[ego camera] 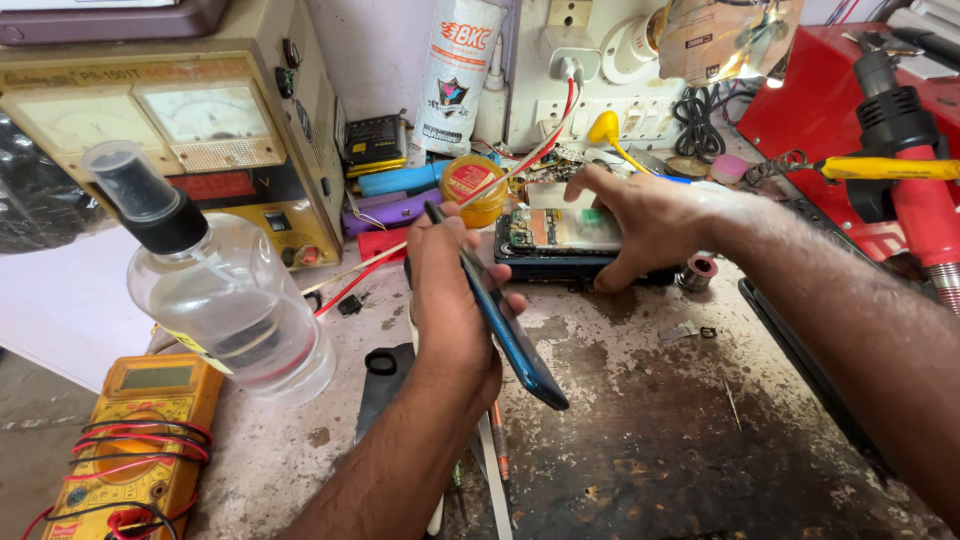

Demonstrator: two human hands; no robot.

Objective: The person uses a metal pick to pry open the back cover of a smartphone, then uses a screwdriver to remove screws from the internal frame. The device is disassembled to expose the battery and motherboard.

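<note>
The left hand (450, 300) is clamped around a dark blue phone back cover (510, 335), held on edge above the stained surface (650, 430), thumb on one face and fingers wrapped round the other, with the cover's lower corner pointing toward the camera. The right hand (650, 220) lies spread, fingers apart, over an opened phone (560, 240) that sits flat on the surface near its far side; thumb and fingers press on its frame and end without closing round it, and the circuit board and a pale battery show face up. The cover looks thin, light and somewhat flexible, so it likely bends if squeezed mid-panel; its long edges, where the left hand grips it now, seem the safest place to hold. The opened phone looks stiffer and heavier but fragile on top, since its bare board and connectors are exposed, so its outer frame is the better hold. A clear spray bottle (230, 300) stands to the left, with a yellow multimeter (140, 440) and its red and black leads below it. Behind stand a beige power supply (170, 130) with two dials and a small yellow tin (472, 185). A red hot-air tool (915, 190) rests at the right.
</note>
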